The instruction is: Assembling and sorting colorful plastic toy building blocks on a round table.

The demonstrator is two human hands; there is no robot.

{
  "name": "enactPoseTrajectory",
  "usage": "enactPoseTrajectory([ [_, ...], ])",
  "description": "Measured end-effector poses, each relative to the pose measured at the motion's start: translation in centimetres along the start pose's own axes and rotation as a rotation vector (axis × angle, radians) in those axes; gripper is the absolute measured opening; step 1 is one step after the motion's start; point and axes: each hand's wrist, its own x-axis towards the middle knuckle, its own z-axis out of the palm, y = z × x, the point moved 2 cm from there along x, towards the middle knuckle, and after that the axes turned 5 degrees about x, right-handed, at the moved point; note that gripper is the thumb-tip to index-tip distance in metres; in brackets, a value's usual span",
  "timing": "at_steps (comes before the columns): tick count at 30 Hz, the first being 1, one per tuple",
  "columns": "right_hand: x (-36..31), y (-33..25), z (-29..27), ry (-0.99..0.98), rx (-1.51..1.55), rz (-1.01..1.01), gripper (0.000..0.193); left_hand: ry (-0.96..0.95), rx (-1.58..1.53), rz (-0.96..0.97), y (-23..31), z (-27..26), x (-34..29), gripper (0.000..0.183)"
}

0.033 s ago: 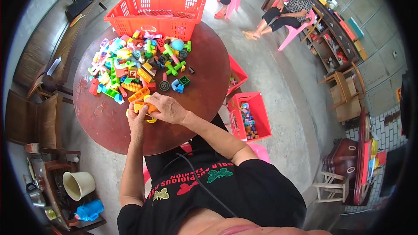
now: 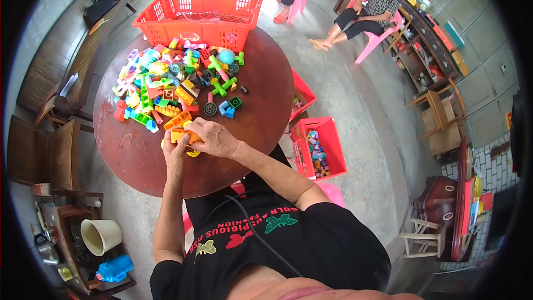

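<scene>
Close to the round table's near edge, my left hand (image 2: pixel 175 154) and my right hand (image 2: pixel 215 139) meet around orange toy building blocks (image 2: pixel 177 134). Fingers of both hands are closed on these blocks, hiding much of their shape. Yellow pieces show beside and just under the fingers. Right beyond my hands lies another orange block (image 2: pixel 178 119). Farther off, a heap of colourful toy bricks (image 2: pixel 166 86) covers the far left part of the table, with a green cross-shaped piece (image 2: pixel 224 87) and a blue ball (image 2: pixel 226 56) at its right side.
A large red plastic crate (image 2: pixel 191 36) stands at the far side of the brown round table (image 2: pixel 261 105). To the right, below the table, a red bin (image 2: pixel 336 150) holds small blocks; a second red bin (image 2: pixel 304 90) is partly hidden. Two people sit on pink chairs beyond.
</scene>
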Motion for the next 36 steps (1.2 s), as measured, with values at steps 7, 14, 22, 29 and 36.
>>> enactPoseTrajectory([
  [7,-0.2,-0.2,1.1,-0.015,-0.078,-0.041,0.054,0.021,0.119,0.1,0.1,0.3,-0.3,0.032],
  [14,-1.4,1.7,-2.8,0.187,0.119,-0.039,0.041,-0.037,0.331,0.222,1.0,1.7,-0.1,0.045],
  [22,-16.1,8.4,-20.4,0.398,0.629,0.549,0.058,0.044,1.207,0.507,-0.6,2.5,-0.9,0.049],
  [29,-15.8,9.6,-20.3,0.484,1.013,0.598,0.055,-0.13,1.083,0.867,2.0,12.0,4.7,0.031],
  [36,-0.5,12.9,-20.7,0.191,0.851,0.459,0.039,-0.345,1.158,0.881,4.9,23.5,13.1,0.029],
])
